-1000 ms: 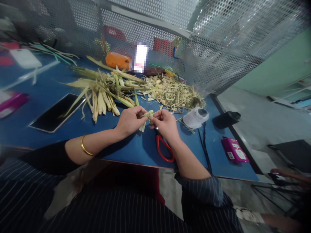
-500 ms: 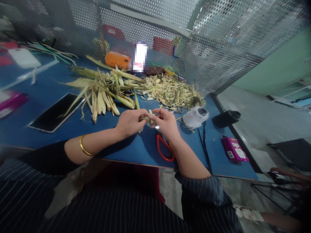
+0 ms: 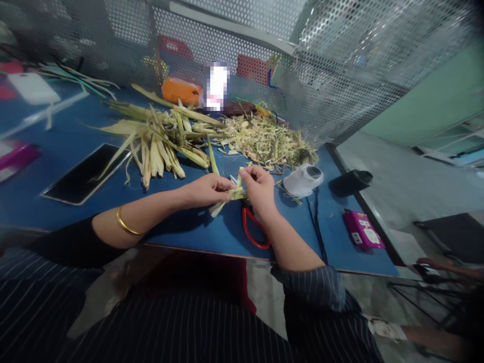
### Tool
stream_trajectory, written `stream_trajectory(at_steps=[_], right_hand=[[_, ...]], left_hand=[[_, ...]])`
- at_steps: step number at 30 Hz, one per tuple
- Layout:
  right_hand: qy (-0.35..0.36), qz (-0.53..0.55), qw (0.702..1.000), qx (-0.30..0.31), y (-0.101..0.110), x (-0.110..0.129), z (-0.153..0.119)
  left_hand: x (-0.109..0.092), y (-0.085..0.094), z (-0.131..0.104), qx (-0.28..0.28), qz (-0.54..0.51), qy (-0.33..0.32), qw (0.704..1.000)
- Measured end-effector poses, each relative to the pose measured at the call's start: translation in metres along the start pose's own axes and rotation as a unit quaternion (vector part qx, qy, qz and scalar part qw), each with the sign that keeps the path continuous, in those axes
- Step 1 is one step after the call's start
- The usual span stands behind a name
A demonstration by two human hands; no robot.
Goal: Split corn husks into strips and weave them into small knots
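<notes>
A small piece of folded pale green leaf strips [image 3: 237, 193] is held between both hands above the blue table. My left hand [image 3: 209, 190] pinches its left side, with loose strip ends hanging below the fingers. My right hand [image 3: 260, 189] pinches an upright strip end at the top right of the piece. Under and beside my right hand lie scissors with red handles [image 3: 249, 229], their blade tips showing just behind the leaf piece. Beyond my hands lies a bundle of dry corn husk-like leaves [image 3: 159, 146].
A heap of shredded leaf scraps [image 3: 268, 141] lies at the back. To the right are a white roll [image 3: 302, 180], a black roll [image 3: 350, 182] and a purple packet [image 3: 363, 229]. A dark-screened tablet [image 3: 86, 174] lies left. A perforated metal screen [image 3: 227, 35] borders the back.
My hands have drawn slightly apart, bringing the folded leaf piece into clearer view. My right fingers now pinch an upright strip end, and loose ends show below my left hand.
</notes>
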State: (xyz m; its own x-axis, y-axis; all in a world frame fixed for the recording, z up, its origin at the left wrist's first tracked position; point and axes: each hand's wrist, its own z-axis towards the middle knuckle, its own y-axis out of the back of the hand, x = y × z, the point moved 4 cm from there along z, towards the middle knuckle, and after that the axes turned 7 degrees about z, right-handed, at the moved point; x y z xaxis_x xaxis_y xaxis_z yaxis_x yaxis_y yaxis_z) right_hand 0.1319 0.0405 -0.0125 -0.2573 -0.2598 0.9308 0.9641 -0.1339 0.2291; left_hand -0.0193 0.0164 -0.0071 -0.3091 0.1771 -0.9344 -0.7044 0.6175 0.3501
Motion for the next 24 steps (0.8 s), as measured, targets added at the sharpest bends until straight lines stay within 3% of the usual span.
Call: stream_trajectory(at_steps=[5,9,13,17,24], right_hand=[[0.019,-0.021,0.999,0.014,-0.004,0.000,-0.001],[0.065,-0.019,0.997,0.030,-0.007,0.009,-0.003],[0.100,-0.022,0.995,0.002,-0.007,0.016,-0.008],[0.060,0.000,0.998,-0.031,-0.006,0.009,-0.008],[-0.039,0.063,0.994,0.081,-0.001,0.009,0.001]], left_hand=[[-0.001,-0.004,-0.002,-0.020,-0.074,0.040,0.996],[0.003,-0.006,-0.001,-0.075,-0.011,0.041,0.996],[0.002,-0.009,-0.001,-0.064,0.033,0.021,0.997],[-0.001,-0.011,-0.002,-0.064,0.042,-0.003,0.997],[0.003,-0.001,-0.003,-0.144,-0.030,0.044,0.988]])
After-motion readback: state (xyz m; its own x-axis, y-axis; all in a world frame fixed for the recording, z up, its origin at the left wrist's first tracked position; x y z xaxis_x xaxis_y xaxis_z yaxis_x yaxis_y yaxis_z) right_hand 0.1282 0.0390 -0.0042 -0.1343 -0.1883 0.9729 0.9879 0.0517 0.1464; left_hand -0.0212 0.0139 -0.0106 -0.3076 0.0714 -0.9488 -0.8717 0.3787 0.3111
